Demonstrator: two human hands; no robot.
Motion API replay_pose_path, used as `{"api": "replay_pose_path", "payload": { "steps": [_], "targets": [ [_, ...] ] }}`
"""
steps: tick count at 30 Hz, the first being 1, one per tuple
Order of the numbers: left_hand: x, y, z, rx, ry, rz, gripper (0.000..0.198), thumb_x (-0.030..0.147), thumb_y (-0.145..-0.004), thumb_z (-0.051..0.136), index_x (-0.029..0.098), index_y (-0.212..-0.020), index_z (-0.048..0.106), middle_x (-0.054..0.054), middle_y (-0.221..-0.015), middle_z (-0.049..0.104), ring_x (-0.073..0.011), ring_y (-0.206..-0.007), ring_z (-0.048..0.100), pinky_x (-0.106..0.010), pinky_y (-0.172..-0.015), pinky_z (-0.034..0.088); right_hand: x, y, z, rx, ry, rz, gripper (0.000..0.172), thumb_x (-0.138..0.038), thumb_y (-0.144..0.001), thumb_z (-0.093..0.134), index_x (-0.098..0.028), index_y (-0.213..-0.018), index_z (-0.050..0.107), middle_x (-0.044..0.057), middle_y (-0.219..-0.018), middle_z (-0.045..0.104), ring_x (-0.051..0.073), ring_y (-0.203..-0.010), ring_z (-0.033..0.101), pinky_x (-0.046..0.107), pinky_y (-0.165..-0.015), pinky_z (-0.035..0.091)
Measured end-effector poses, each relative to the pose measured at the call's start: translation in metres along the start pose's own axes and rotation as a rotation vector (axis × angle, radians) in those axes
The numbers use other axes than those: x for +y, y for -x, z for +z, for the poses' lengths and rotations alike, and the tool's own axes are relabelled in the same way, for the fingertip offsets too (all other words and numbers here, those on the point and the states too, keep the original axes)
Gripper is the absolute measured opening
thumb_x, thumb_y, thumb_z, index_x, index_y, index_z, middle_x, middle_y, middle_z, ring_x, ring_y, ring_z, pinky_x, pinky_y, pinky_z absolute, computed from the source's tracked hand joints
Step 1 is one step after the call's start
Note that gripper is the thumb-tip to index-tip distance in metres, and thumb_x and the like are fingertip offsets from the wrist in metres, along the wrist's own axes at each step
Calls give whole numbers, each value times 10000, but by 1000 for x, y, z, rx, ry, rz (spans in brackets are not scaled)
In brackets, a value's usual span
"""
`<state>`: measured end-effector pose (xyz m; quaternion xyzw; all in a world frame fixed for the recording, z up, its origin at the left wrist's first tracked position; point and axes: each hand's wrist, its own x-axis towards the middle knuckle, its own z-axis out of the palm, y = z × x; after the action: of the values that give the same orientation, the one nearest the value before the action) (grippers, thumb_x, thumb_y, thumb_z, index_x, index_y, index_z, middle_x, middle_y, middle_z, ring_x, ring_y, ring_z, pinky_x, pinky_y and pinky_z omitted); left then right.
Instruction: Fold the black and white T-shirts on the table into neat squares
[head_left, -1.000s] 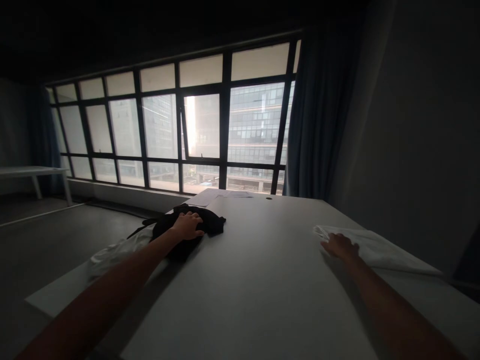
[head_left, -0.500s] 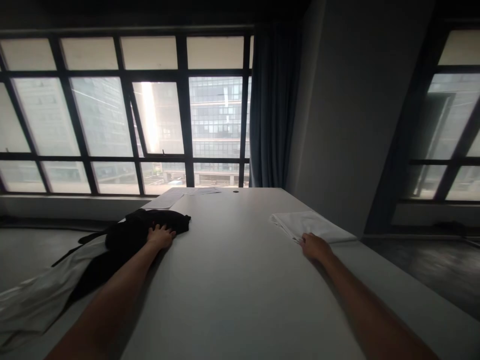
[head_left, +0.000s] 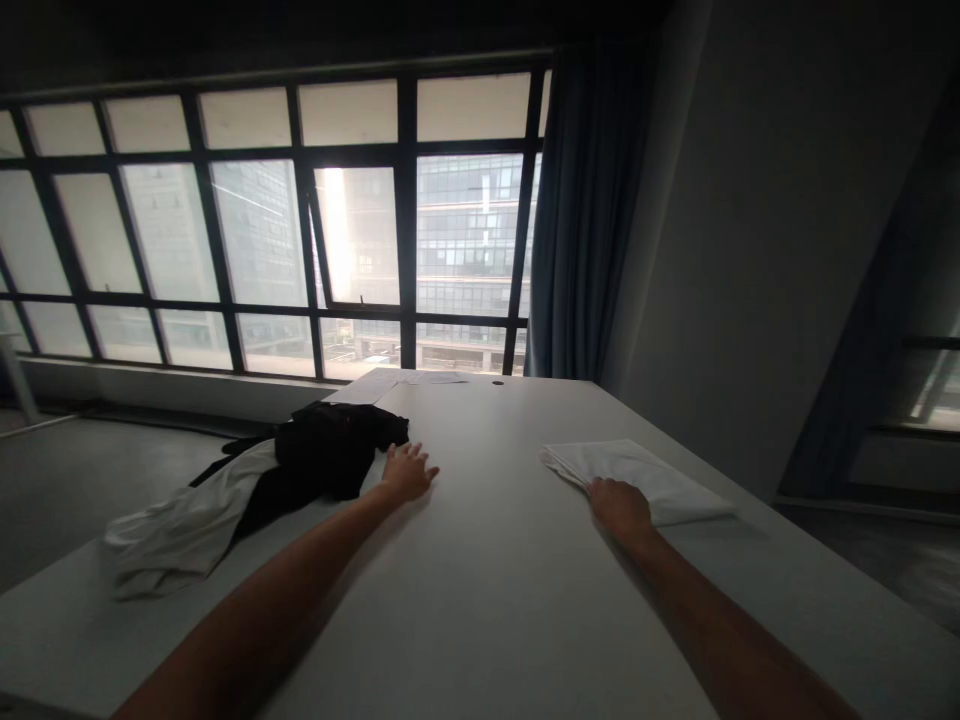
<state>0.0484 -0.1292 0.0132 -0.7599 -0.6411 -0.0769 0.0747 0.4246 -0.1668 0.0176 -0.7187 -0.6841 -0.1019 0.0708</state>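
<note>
My left hand (head_left: 409, 471) is open with its fingers spread, just above or on the table at the right edge of a crumpled black garment (head_left: 330, 450). A light grey or white garment (head_left: 187, 520) lies partly under the black one and reaches toward the table's left edge. On the right, my right hand (head_left: 621, 506) has its fingers closed over the near left edge of a folded white cloth (head_left: 660, 480). The cloth lies flat in a neat stack of layers. My right fingertips are mostly hidden behind the hand.
The white table (head_left: 480, 560) stretches away from me toward the window (head_left: 352, 240). Sheets of paper (head_left: 367, 388) lie at its far left end. A small dark cable hole (head_left: 498, 383) is near the far edge. A blue curtain (head_left: 581, 220) and a wall stand behind on the right.
My left hand has come off the black garment and moved right, over bare tabletop. My right hand has drawn slightly nearer along the white cloth's edge. The view has turned left.
</note>
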Motion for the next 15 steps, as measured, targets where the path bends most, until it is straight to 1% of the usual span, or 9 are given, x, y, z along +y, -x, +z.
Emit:
{"api": "replay_pose_path", "payload": {
  "steps": [2, 4, 5, 7, 8, 9, 11, 13, 15],
  "targets": [
    [27, 17, 2, -31, 46, 97, 464, 528, -963, 392, 293, -1300, 608, -59, -1489, 489, -281, -1378, 411, -507, -1151, 231, -12, 2, -3, 47, -58, -56, 401, -239, -993, 322, -62, -954, 680, 247, -934, 714, 312, -899, 692, 390, -775, 481],
    [48, 33, 2, -49, 117, 167, 508, 579, -941, 415, 313, -1347, 562, -46, -1480, 501, -278, -1345, 457, -490, -1134, 287, -24, 7, -8, 55, -243, -175, 413, -330, -999, 322, -120, -882, 658, 177, -860, 713, 267, -837, 684, 357, -762, 489],
    [55, 40, 1, -53, 161, 184, 570, 604, -922, 437, 296, -1396, 514, -66, -1487, 490, -295, -1334, 469, -498, -1119, 314, -30, 12, -11, 36, -401, -244, 427, -396, -992, 328, -148, -832, 636, 135, -814, 701, 248, -804, 675, 342, -744, 498],
    [65, 51, -1, -54, 252, 189, 727, 632, -876, 501, 244, -1482, 397, -120, -1489, 476, -335, -1307, 491, -507, -1071, 377, -40, 20, -14, -56, -772, -337, 469, -541, -951, 349, -182, -772, 593, 69, -758, 666, 224, -760, 654, 323, -692, 525],
    [67, 55, -3, -48, 286, 188, 786, 625, -851, 546, 229, -1503, 356, -136, -1483, 477, -346, -1289, 504, -498, -1044, 407, -44, 25, -15, -107, -943, -339, 489, -603, -917, 370, -188, -772, 585, 49, -751, 651, 217, -747, 645, 320, -665, 539],
    [67, 59, -3, -35, 302, 190, 802, 598, -831, 591, 229, -1502, 355, -138, -1469, 489, -348, -1273, 515, -482, -1024, 429, -48, 28, -16, -149, -1077, -313, 502, -645, -881, 399, -189, -787, 589, 37, -754, 643, 214, -740, 639, 321, -642, 551],
    [66, 65, -4, 4, 297, 212, 680, 498, -821, 646, 240, -1426, 473, -127, -1409, 540, -341, -1250, 525, -453, -1004, 447, -51, 33, -18, -187, -1209, -243, 501, -665, -830, 461, -186, -812, 609, 26, -757, 633, 213, -738, 631, 326, -619, 565],
    [64, 68, -3, 60, 263, 255, 439, 398, -829, 654, 239, -1238, 636, -120, -1325, 589, -340, -1243, 512, -450, -1004, 441, -52, 37, -20, -168, -1187, -208, 472, -633, -818, 494, -179, -801, 622, 26, -743, 628, 207, -719, 621, 328, -607, 564],
    [63, 71, -2, 136, 242, 333, 244, 323, -818, 658, 221, -1035, 706, -122, -1248, 620, -343, -1242, 493, -468, -1030, 408, -52, 43, -22, -123, -1106, -240, 437, -590, -820, 524, -170, -841, 641, 44, -808, 656, 193, -712, 623, 325, -626, 555]
  ]
}}
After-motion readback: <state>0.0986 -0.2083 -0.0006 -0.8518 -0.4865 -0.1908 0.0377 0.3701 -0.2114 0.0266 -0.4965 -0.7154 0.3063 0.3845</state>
